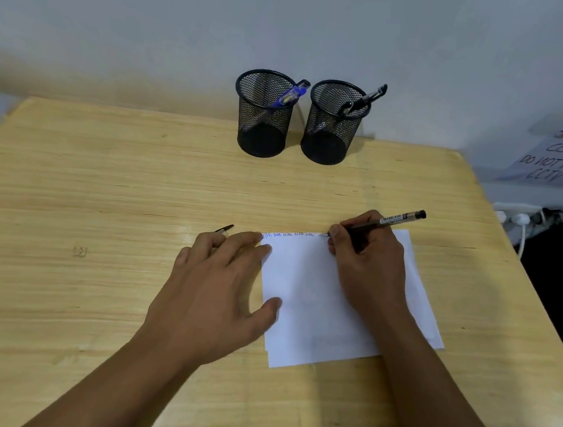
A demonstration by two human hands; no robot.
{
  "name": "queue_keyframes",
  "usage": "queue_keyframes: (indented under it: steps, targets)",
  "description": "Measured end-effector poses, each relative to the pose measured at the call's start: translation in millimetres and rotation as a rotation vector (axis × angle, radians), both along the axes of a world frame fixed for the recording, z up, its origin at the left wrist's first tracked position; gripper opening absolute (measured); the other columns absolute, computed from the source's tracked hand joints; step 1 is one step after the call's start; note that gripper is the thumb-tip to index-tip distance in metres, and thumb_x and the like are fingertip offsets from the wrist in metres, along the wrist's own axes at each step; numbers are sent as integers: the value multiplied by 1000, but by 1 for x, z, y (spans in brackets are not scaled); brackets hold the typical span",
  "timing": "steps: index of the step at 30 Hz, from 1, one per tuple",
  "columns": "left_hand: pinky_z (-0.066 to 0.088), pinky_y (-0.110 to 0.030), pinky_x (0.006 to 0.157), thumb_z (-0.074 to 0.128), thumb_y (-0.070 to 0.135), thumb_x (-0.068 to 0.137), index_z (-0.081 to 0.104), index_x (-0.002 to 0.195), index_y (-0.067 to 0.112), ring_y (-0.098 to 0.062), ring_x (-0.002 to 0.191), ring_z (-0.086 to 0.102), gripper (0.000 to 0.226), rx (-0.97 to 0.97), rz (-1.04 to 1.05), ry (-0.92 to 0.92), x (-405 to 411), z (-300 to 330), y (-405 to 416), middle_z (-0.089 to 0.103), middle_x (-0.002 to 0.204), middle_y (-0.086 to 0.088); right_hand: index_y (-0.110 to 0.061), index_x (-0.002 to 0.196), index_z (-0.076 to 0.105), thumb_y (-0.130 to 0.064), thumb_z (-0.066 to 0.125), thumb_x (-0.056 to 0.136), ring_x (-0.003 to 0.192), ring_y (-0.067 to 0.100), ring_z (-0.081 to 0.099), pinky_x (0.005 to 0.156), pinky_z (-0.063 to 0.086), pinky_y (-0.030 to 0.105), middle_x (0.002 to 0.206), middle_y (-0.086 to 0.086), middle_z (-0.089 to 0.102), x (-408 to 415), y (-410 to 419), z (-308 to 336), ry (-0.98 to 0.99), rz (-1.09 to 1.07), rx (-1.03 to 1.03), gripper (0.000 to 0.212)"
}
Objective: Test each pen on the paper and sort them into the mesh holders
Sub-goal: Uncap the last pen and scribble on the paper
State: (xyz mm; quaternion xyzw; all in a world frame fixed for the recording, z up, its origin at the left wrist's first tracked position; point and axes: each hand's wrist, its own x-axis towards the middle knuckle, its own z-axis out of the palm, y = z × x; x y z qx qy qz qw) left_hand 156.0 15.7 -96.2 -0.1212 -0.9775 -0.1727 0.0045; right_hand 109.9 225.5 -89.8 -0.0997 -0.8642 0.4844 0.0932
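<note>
Writing with black pen [380, 223], right hand [367, 256] pinching it, tip on top edge of paper [302, 305] near bench [103, 196] right edge. Left hand [218, 283] flat, fingers spread, pressing paper's left edge. Another pen [224, 230] poking past left fingers. Two mesh holders at bench back edge: left holder [264, 115] with blue pen [291, 95], right holder [333, 125] with black pens [366, 99].

black mesh holders [264, 115] [333, 123]; blue pen [291, 95] in 11 o'clock one, black pens [365, 101] in other; white paper [299, 301], blue and black scribbles [288, 236]; pale wood-grain table [103, 196].
</note>
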Motion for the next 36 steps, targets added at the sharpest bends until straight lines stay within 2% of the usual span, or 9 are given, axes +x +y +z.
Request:
queue_keyframes:
  steps: [2,7,11,13,18,25,30,32,36]
  targets:
    - [35,-40,97,47,71,76,47,135,39,-16,129,30,68,-6,-1,-4,0,0,0,37,148,23,-22,85,60,-28,63,91,77,8,69,71,51,25,75,-4,73,0,2,1,14,-21,-95,8]
    - [34,-41,99,44,72,76,45,137,39,-17,131,29,70,1,-8,-12,0,1,-1,35,150,23,-18,83,65,-18,63,92,73,9,71,78,56,32,71,-2,74,0,6,5,61,-34,-263,10]
    - [34,-40,98,43,71,77,46,138,38,-18,131,28,69,-2,-18,-2,2,1,-1,34,150,23,-9,82,66,-5,61,93,70,18,65,71,54,27,75,11,67,-6,13,13,3,-40,-610,12]
    - [33,-40,98,44,69,78,45,137,38,-18,131,27,67,3,-21,3,3,1,-1,34,150,23,-6,84,64,-1,61,92,69,19,63,67,56,26,73,10,65,-9,14,18,-26,-57,-756,10]
    - [31,-37,98,44,69,79,43,138,40,-16,132,24,66,1,-24,-15,3,2,-2,31,151,24,-3,92,61,2,65,89,62,16,63,64,57,24,69,6,68,-8,12,24,16,-42,-759,7]
    - [33,-37,102,40,60,78,45,128,36,-15,131,25,56,-15,-54,-48,3,13,-3,30,153,20,1,98,62,-3,65,90,66,17,65,67,60,25,69,3,71,8,13,30,54,-30,-747,9]
    - [35,-37,102,45,54,80,48,125,33,-14,127,27,50,-3,-76,-61,2,17,-5,32,150,18,-3,90,64,-3,65,90,70,21,65,69,59,30,76,11,73,23,11,28,19,-26,-732,1]
    - [35,-36,102,45,54,79,48,124,33,-14,125,28,50,-4,-79,-53,1,18,-5,33,149,18,-6,86,65,-3,65,90,70,23,65,71,57,34,79,15,71,28,10,28,18,-24,-732,6]
    - [36,-36,102,45,52,80,48,123,32,-14,124,29,48,-5,-79,-59,-1,18,-5,34,148,18,-6,84,65,-1,65,90,67,22,66,71,58,33,75,12,71,36,10,27,6,-10,-760,7]
